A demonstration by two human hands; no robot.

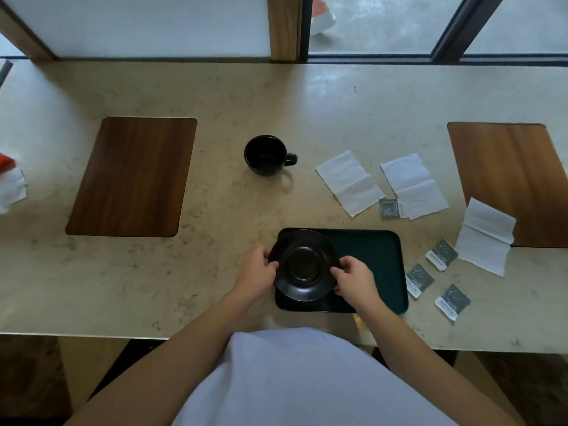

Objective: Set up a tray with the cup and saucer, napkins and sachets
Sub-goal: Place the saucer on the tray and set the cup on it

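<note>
A black saucer (304,265) is over the left part of a dark tray (375,256) near the counter's front edge. My left hand (258,272) grips the saucer's left rim and my right hand (353,279) grips its right rim. An empty black cup (266,155) stands farther back on the counter, handle pointing right. Three white napkins lie to the right: one (349,182), another (413,186), a third (485,236). Several grey sachets lie loose: one (390,208) between the napkins, others (441,254), (419,280), (452,301) right of the tray.
Two dark wooden insets sit in the beige counter (215,210), one at the left (132,176) and one at the right (510,179). White paper and something red (9,182) lie at the far left edge. A window frame (284,26) runs along the back.
</note>
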